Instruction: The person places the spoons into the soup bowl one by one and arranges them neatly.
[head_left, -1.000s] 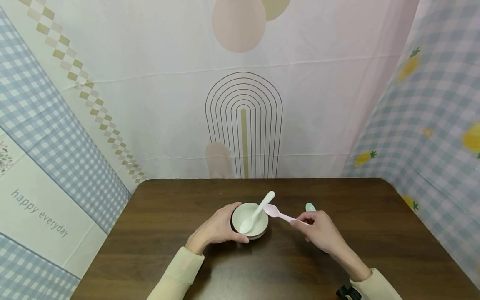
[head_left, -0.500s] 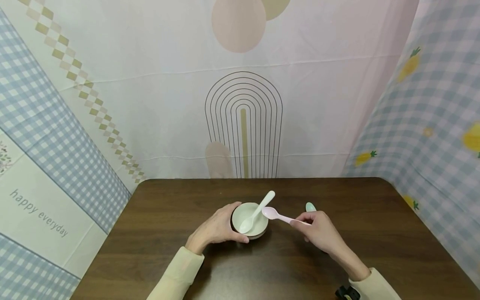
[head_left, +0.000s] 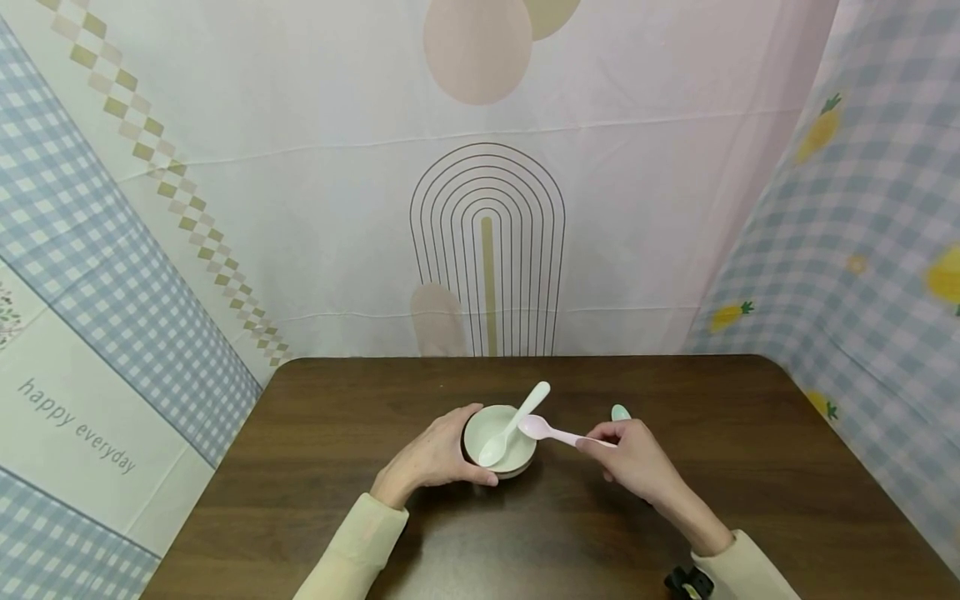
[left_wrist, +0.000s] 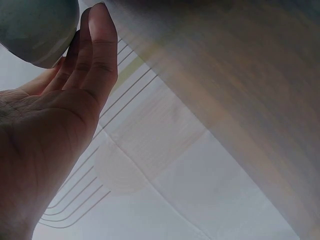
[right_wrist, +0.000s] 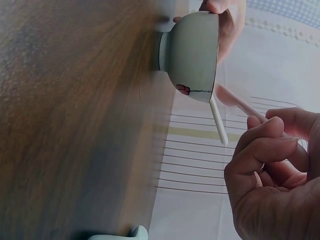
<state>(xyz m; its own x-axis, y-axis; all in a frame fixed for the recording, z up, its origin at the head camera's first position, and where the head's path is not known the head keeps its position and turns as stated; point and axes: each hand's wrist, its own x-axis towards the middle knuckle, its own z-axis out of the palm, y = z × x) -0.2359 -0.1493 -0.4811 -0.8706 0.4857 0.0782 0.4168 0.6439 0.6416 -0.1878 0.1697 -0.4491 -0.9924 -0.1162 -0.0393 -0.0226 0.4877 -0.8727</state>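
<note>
A pale bowl [head_left: 480,433] stands on the table, a small dark red mark and a dark line on its outside in the right wrist view. My left hand [head_left: 431,454] grips it from the left side, thumb in front and fingers behind. Inside leans a white spoon [head_left: 513,429], its handle sticking out over the far right rim. Between thumb and fingers, my right hand [head_left: 637,462] pinches a pink spoon [head_left: 558,433] by its handle. The pink spoon's head is at the bowl's right rim, close to the white handle; the right wrist view shows it raised above the table.
A mint green spoon [head_left: 620,413] lies beyond my right hand, which partly hides it; its end [right_wrist: 140,232] also shows low in the right wrist view. The dark wooden table [head_left: 360,392] ends at a patterned cloth backdrop [head_left: 345,250].
My right hand has moved slightly left, bringing the pink spoon's head a little closer over the bowl's rim. The left hand, bowl and white spoon stay where they were.
</note>
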